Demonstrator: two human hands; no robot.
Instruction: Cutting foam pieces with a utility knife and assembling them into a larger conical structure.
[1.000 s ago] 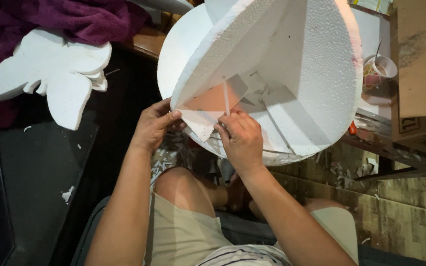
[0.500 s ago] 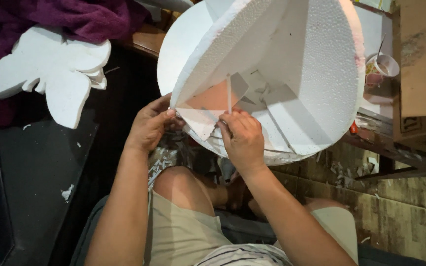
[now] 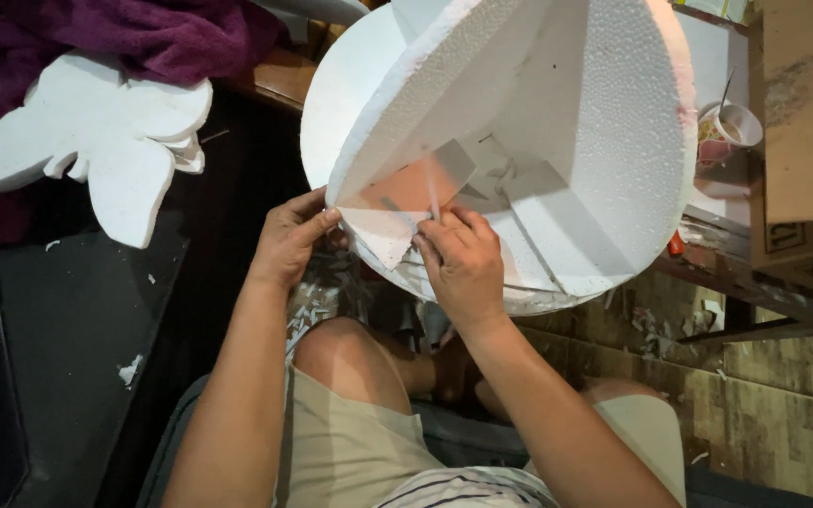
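Note:
A large round white foam piece, built of discs and upright panels, leans over my knees. My left hand grips its lower left edge, thumb on the corner of a slanted panel. My right hand pinches a thin blade-like tool that stands against the foam where a peach-tinted flat patch meets a white triangular piece. The tool's tip is hidden by my fingers.
A butterfly-shaped white foam cutout lies at the left on a dark surface, beside purple cloth. A small cup with a stick and a cardboard box stand at the right. Foam scraps litter the floor under the piece.
The foam piece has tilted slightly and my right hand has shifted a little with the tool; both hands stay on the foam.

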